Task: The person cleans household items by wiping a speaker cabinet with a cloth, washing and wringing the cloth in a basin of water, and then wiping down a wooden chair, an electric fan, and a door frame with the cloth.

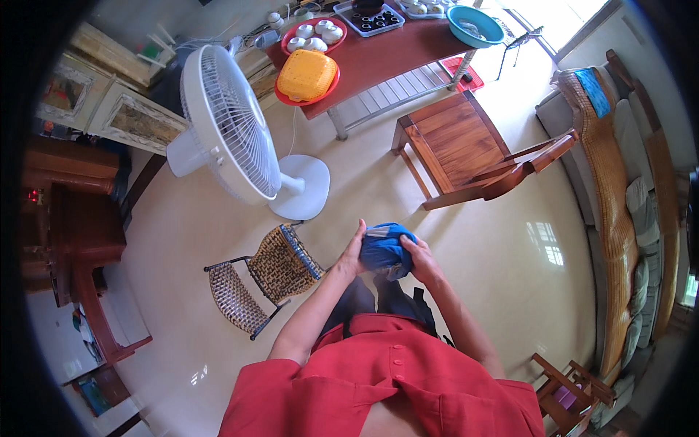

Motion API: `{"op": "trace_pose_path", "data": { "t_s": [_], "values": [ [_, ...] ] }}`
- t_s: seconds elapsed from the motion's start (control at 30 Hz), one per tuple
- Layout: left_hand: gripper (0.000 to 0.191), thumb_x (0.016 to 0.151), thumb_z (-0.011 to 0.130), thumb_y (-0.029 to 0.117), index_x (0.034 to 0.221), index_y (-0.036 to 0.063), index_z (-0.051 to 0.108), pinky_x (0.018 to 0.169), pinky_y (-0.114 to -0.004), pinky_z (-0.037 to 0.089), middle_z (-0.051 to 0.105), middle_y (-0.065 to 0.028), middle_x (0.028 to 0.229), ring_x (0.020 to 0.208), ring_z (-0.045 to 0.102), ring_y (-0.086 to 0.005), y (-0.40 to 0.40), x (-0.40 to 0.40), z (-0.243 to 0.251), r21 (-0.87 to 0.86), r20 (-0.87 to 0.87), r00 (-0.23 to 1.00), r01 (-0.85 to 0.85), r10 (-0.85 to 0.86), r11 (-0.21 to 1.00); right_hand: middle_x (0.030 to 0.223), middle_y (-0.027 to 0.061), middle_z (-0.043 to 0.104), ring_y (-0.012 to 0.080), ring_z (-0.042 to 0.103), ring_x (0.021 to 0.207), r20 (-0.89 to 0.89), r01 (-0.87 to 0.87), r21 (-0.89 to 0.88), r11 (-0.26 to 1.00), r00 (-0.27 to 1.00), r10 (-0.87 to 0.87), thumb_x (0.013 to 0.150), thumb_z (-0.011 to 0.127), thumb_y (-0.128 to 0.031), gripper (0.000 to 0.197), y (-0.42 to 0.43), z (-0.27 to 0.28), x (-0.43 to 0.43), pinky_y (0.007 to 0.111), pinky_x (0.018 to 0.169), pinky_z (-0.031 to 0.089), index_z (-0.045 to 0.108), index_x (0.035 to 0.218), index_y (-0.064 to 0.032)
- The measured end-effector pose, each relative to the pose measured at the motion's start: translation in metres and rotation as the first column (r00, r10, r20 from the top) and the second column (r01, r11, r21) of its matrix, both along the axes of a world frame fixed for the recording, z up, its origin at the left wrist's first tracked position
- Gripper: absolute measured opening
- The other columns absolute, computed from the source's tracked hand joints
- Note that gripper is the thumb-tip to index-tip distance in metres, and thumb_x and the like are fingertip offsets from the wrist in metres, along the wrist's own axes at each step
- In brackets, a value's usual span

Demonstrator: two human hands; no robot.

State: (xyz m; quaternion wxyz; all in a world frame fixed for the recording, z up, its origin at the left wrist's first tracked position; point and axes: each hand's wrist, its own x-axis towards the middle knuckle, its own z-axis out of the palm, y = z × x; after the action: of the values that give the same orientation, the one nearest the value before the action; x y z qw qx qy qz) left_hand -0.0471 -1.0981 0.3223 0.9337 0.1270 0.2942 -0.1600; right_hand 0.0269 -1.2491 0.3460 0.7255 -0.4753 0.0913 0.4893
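Observation:
A bundled blue cloth (386, 252) is held between my two hands, in front of my thighs and above the tiled floor. My left hand (355, 252) presses against the cloth's left side, fingers pointing up. My right hand (423, 258) grips its right side, with the thumb on top of the bundle. A pale grey strip shows on the cloth's upper part, and a greyish patch at its lower edge. Whether anything is wrapped inside cannot be told.
A woven chair (284, 262) stands close at left, a white pedestal fan (235, 125) beyond it. Ahead are a wooden chair (458, 142) and a red-brown table (382, 60) bearing bowls, an orange basket (307, 75) and a teal basin (475, 27). A sofa (606, 218) lines the right.

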Motion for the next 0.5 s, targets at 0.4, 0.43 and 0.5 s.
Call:
{"op": "trace_pose_path", "data": {
  "t_s": [0.4,0.43,0.5],
  "values": [
    [0.047,0.083,0.057,0.037,0.115,0.0035,0.050,0.080,-0.040,0.050,0.061,-0.0113,0.102,0.088,0.062,-0.0243,-0.006,0.081,0.018,-0.090,0.024,0.999,-0.031,0.034,0.995,0.113,0.0108,0.056,0.0215,0.057,0.101,-0.332,0.194,0.311,0.930,0.939,-0.085,0.088,0.052,-0.037,0.050,0.009,0.012,0.068,0.038,0.091,0.045,0.043,0.123,-0.0017],
    [0.048,0.085,0.054,0.041,0.115,0.0042,0.050,0.077,-0.039,0.052,0.062,-0.0103,0.099,0.084,0.063,-0.0235,-0.003,0.090,0.015,-0.103,0.013,1.000,-0.005,0.007,0.995,0.111,0.0103,0.057,0.0213,0.058,0.099,-0.277,0.178,0.282,0.943,0.956,-0.098,0.087,0.056,-0.027,0.045,0.013,0.017,0.078,0.038,0.089,0.047,0.044,0.121,-0.0018],
    [0.050,0.085,0.050,0.047,0.111,0.0057,0.053,0.074,-0.037,0.053,0.063,-0.0087,0.095,0.080,0.063,-0.0221,0.003,0.109,0.016,-0.020,-0.015,0.999,-0.048,0.048,0.999,0.107,0.0096,0.059,0.0205,0.059,0.095,-0.158,0.183,0.232,0.955,0.976,-0.149,0.085,0.059,-0.018,0.037,0.027,0.023,0.093,0.036,0.085,0.049,0.049,0.116,-0.0016]
  ]
}}
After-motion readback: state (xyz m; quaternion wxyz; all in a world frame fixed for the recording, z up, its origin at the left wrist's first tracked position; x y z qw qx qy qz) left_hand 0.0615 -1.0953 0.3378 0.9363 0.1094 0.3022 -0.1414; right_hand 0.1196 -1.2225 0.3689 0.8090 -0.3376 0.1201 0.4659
